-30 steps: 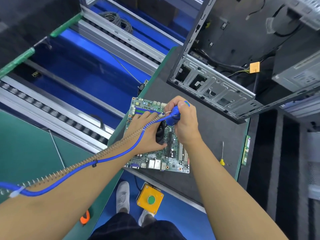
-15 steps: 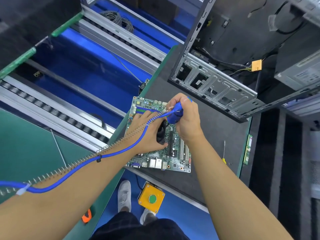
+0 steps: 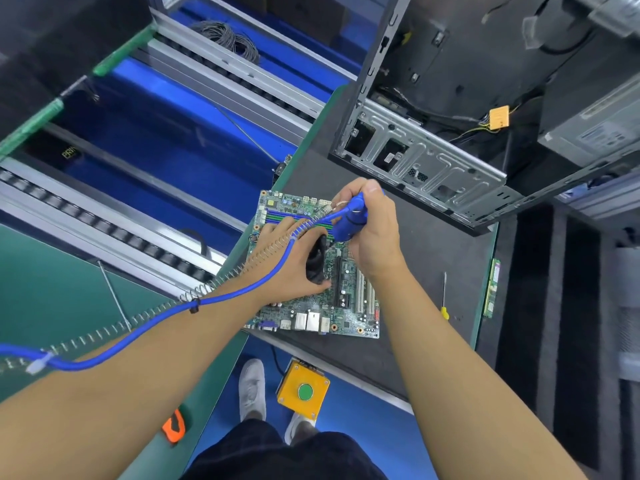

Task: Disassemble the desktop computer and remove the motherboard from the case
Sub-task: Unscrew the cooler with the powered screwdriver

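The motherboard (image 3: 348, 315) lies flat on the dark surface (image 3: 426, 271), out of the computer case (image 3: 429, 168) and close to the surface's near left edge, with its port block towards the person. The case stands open farther back and to the right, apart from the board, its bare metal rear panel facing the board and a yellow connector (image 3: 499, 116) hanging on loose wires inside. The right hand (image 3: 375, 237) is curled tightly round a blue powered screwdriver (image 3: 350, 220), held upright over the middle of the board with its tip pointing down; the tip itself is hidden behind the hand and a black part (image 3: 317, 261) mounted on the board. The left hand (image 3: 285, 261) rests on the board with its fingers stretched out straight across the memory slots, the black part sitting in the crook between thumb and forefinger. A blue cable (image 3: 145, 332) and a coiled wire run from the screwdriver back over the left forearm. To the right of the board a small screwdriver with a yellow handle (image 3: 445, 299) lies on the surface, and a memory stick (image 3: 491, 289) lies along the surface's right edge. Below the surface's near edge sits a yellow box with a green button (image 3: 304, 390), just beside the person's white shoes (image 3: 252, 389). A roller conveyor (image 3: 104, 223) runs along the left.
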`<state>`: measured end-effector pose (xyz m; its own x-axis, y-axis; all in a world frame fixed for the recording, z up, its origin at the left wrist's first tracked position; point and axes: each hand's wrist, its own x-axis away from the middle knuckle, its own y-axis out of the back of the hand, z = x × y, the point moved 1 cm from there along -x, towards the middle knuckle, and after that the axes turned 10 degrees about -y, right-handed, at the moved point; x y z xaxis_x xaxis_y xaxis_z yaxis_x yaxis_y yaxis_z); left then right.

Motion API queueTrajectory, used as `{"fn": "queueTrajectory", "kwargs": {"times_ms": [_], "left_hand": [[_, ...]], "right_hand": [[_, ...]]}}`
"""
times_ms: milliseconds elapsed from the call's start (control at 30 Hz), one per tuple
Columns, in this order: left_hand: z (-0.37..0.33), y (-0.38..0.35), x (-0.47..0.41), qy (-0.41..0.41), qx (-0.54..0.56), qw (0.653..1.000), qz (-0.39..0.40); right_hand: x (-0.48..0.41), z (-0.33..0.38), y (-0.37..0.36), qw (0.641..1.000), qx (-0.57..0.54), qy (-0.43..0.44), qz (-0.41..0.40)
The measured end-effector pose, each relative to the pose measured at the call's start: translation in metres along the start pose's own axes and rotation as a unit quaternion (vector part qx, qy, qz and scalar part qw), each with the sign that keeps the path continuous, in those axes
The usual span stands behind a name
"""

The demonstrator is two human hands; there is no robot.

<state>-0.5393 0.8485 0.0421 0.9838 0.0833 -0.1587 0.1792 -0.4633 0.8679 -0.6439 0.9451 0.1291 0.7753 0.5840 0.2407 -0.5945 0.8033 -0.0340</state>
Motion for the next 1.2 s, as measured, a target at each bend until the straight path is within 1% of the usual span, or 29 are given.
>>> {"fn": "queueTrajectory", "kwargs": {"times_ms": [67,167,233,300,400,467,633,767,867,933,1033,1100,1200], "left_hand": [[0.000,0.000,0.000,-0.002,-0.024,1.000,0.002],[-0.003,0.006,0.002,-0.018,-0.108,0.994,-0.021],[-0.004,0.010,0.002,-0.042,-0.124,0.991,-0.029],[-0.002,0.010,0.002,-0.053,-0.124,0.991,-0.003],[-0.001,0.011,0.001,-0.039,-0.117,0.992,0.035],[-0.001,0.011,0.001,-0.028,-0.111,0.993,0.038],[-0.002,0.012,0.000,-0.033,-0.114,0.993,0.024],[-0.003,0.013,0.000,-0.024,-0.114,0.993,0.036],[-0.005,0.014,0.001,-0.020,-0.098,0.995,0.031],[-0.006,0.015,0.000,-0.015,-0.090,0.995,0.047],[-0.009,0.017,0.002,-0.017,-0.080,0.996,0.040],[-0.010,0.017,0.003,-0.015,-0.069,0.997,0.029],[-0.011,0.017,0.004,0.000,-0.055,0.998,0.036]], "right_hand": [[0.003,0.001,0.005,1.000,-0.005,0.016,0.006],[0.014,-0.004,0.010,0.998,-0.014,0.038,0.045],[0.021,-0.010,0.011,0.998,-0.011,0.038,0.047],[0.026,-0.015,0.010,0.999,-0.012,0.028,0.037],[0.029,-0.021,0.008,0.999,-0.007,0.018,0.034],[0.030,-0.023,0.007,0.999,0.003,0.009,0.035],[0.030,-0.026,0.008,1.000,0.006,0.004,0.022],[0.030,-0.026,0.007,1.000,-0.007,0.007,0.025],[0.033,-0.022,0.004,1.000,0.012,-0.010,0.024],[0.040,-0.020,-0.001,0.999,0.036,-0.012,0.029],[0.052,-0.018,-0.011,0.999,0.052,-0.003,-0.001],[0.058,-0.018,-0.013,0.999,0.037,0.007,-0.033],[0.059,-0.017,-0.013,0.997,-0.002,-0.001,-0.077]]}}
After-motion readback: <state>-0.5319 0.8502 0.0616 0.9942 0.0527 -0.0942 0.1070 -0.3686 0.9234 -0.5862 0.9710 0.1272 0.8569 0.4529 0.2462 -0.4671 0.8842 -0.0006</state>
